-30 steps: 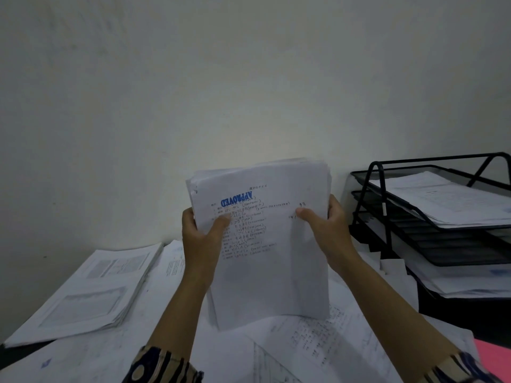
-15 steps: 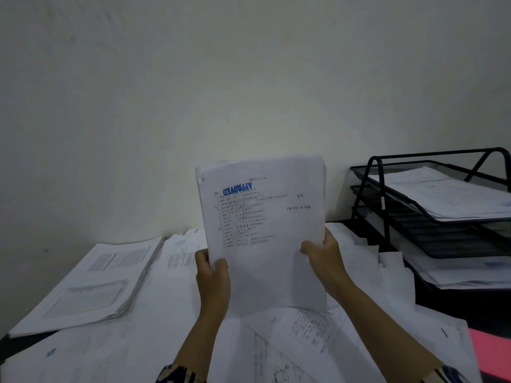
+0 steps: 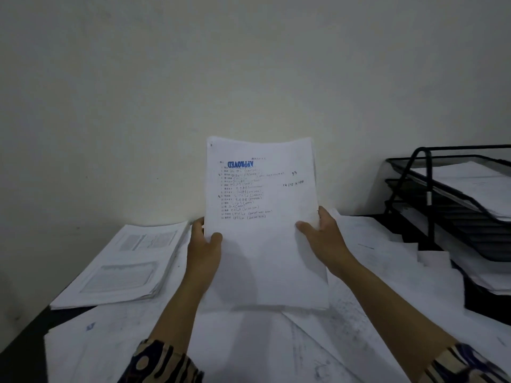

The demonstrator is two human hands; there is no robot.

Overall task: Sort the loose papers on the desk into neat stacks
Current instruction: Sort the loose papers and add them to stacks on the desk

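The bundle of papers (image 3: pixel 265 230) stood upright above the surface (image 3: pixel 25 344), its lower edge just over the loose sheets (image 3: pixel 387 272); the left hand (image 3: pixel 203 244) gripped its left edge and the right hand (image 3: pixel 322 233) its right edge, thumbs on the front page; the top corners curled slightly, so the bundle was judged light, limp and liable to fan or slip; a hold at mid-height on both edges appeared soundest; a squared stack (image 3: pixel 121 266) lay to the left.

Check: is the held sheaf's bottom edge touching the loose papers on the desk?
Cannot tell. In the head view the sheaf, gripped by left hand and right hand, overlaps the loose papers; no gap or contact shows.
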